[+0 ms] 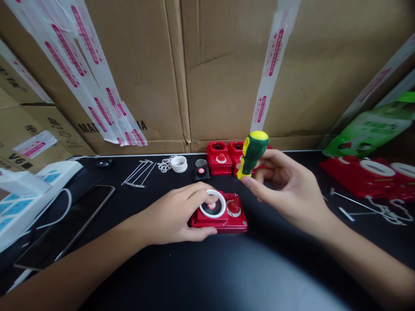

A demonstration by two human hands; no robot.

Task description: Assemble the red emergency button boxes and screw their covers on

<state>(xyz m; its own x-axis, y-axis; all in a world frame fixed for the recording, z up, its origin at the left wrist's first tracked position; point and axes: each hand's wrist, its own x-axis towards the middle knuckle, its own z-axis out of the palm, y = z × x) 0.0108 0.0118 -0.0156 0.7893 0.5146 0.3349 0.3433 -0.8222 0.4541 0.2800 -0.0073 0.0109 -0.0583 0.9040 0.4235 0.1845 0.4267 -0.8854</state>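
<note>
My left hand (181, 211) grips the left end of a red box (238, 224). Its thumb lies along the box's front, and a fingertip rests inside the white ring (223, 207) on top, by a black disc with a red and white centre. To the right of the ring, a red dome button (233, 206) sits in a pale collar. Between thumb and fingers, my right hand (282, 181) holds a screwdriver (254, 151) by its green and yellow handle. The screwdriver is raised above and behind the box; its shaft and tip cannot be made out.
Behind stand more red boxes (219, 159), a black square piece (202, 172), stacked white rings (179, 164) and metal T-shaped rods (139, 172). A phone (71, 224) and power strip (35, 198) lie left. Red units (359, 175) and a green bottle (372, 125) are right. Cardboard boxes (220, 77) wall the back.
</note>
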